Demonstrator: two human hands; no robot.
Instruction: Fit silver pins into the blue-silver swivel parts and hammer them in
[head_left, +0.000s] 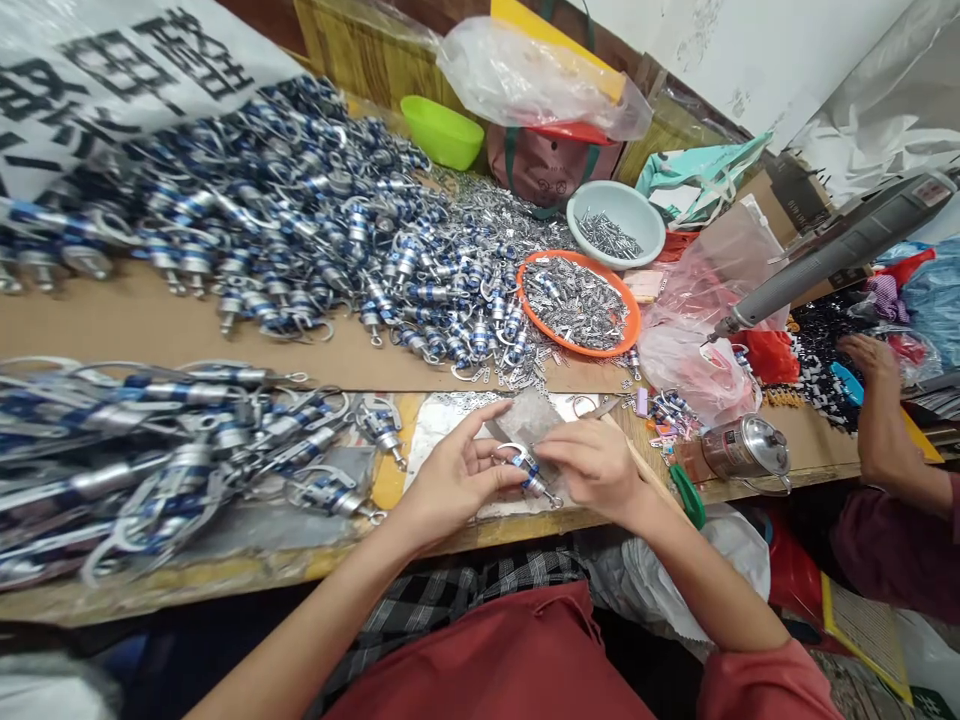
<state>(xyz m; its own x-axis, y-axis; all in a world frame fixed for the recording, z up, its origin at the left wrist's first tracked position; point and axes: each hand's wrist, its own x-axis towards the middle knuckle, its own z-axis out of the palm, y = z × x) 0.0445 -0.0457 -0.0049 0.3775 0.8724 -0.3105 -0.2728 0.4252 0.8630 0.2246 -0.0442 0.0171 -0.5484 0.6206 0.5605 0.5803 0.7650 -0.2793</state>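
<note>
A small blue-and-silver metal fitting, with a pale curved arm and a ring at its end, is pinched between the thumb and fingers of my left hand. Beside it, at the fitting's right side, my right hand has its fingers drawn together; anything in them is too small or hidden to name. Both hands are over a white sheet at the table's front edge. Close to my left hand lie more such fittings, in a loose pile reaching left.
A large heap of fittings covers the back left. An orange basket of small metal parts and a pale bowl of pins stand behind my hands. An electric screwdriver hangs at right, near a metal mug. A co-worker's hand is farther right.
</note>
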